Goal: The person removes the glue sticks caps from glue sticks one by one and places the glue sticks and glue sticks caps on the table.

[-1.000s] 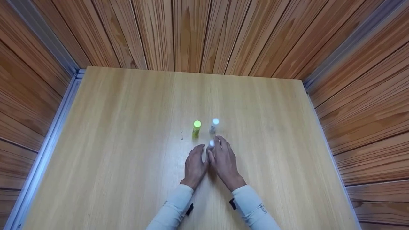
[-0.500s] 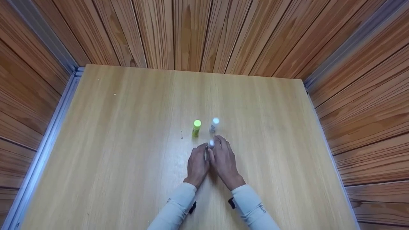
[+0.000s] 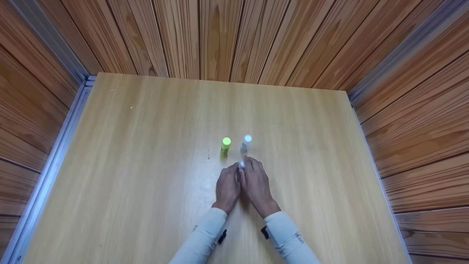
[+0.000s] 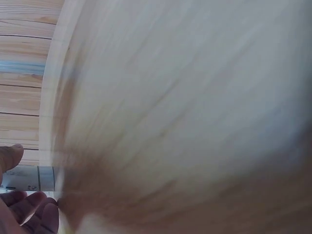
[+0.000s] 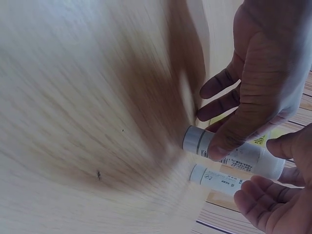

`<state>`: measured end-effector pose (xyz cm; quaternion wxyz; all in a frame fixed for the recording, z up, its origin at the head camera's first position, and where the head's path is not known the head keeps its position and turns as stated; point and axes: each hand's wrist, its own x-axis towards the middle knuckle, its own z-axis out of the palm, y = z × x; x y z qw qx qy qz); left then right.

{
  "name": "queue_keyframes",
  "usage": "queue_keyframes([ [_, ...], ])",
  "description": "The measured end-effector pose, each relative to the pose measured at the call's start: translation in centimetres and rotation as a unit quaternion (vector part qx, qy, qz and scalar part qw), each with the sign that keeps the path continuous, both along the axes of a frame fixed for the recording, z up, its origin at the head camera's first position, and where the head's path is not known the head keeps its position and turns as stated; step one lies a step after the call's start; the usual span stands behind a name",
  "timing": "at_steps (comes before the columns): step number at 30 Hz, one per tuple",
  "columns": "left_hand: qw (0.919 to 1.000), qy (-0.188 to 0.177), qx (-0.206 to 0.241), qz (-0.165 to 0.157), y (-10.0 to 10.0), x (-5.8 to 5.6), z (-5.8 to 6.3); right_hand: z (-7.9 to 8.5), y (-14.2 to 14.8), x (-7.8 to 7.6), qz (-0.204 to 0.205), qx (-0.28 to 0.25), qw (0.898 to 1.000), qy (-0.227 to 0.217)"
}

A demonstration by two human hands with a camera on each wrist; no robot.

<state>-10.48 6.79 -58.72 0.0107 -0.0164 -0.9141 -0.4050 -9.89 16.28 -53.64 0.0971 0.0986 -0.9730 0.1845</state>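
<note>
Both hands meet around one white glue stick (image 5: pixel 248 160), held upright low over the table. In the right wrist view my left hand (image 5: pixel 268 78) comes from the top, its thumb pressed along the stick's printed side near the grey-banded lower end. My right hand (image 5: pixel 278 204) has its thumb and fingers about the ridged white upper end. From the head view, the left hand (image 3: pixel 228 187) and right hand (image 3: pixel 257 187) hide most of the stick. Fingers (image 4: pixel 34 209) curl beside a white tube (image 4: pixel 29 178) at the edge of the left wrist view.
Just beyond the hands, a green glue stick (image 3: pixel 225 147) stands upright at the left and a second white glue stick (image 3: pixel 245 143) at the right. The wooden table (image 3: pixel 146 165) is bordered by plank walls (image 3: pixel 216 40) and a metal rail (image 3: pixel 55 165) on the left.
My left hand has moved right, and its fingers have come up against the glue stick. The right hand stays at the stick, with little movement. The other two sticks stand unmoved.
</note>
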Motion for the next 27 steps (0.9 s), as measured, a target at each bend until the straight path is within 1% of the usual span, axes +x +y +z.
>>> queue_keyframes([
  [5, 1.0000, 0.008, 0.001, 0.004, -0.03, -0.16, -0.22, -0.18, -0.09, -0.03, -0.001, -0.015, 1.000, -0.007],
  [9, 0.9999, 0.016, -0.001, 0.004, 0.10, -0.28, -0.41, -0.19, -0.05, 0.02, -0.003, -0.020, 1.000, -0.004],
  [15, 0.9996, 0.025, 0.013, -0.006, 0.22, -0.34, -0.47, -0.16, 0.09, 0.00, -0.001, -0.030, 1.000, 0.004],
  [20, 0.9987, 0.049, 0.006, -0.011, 0.17, -0.53, -0.48, -0.20, 0.07, -0.08, -0.002, -0.040, 0.999, 0.006],
  [25, 0.9987, 0.049, 0.001, -0.013, 0.17, -0.61, -0.60, -0.30, -0.02, -0.09, -0.005, -0.041, 0.999, 0.003],
  [27, 0.9984, 0.055, -0.003, -0.014, 0.13, -0.65, -0.65, -0.30, -0.08, -0.08, -0.004, -0.042, 0.999, 0.005],
])
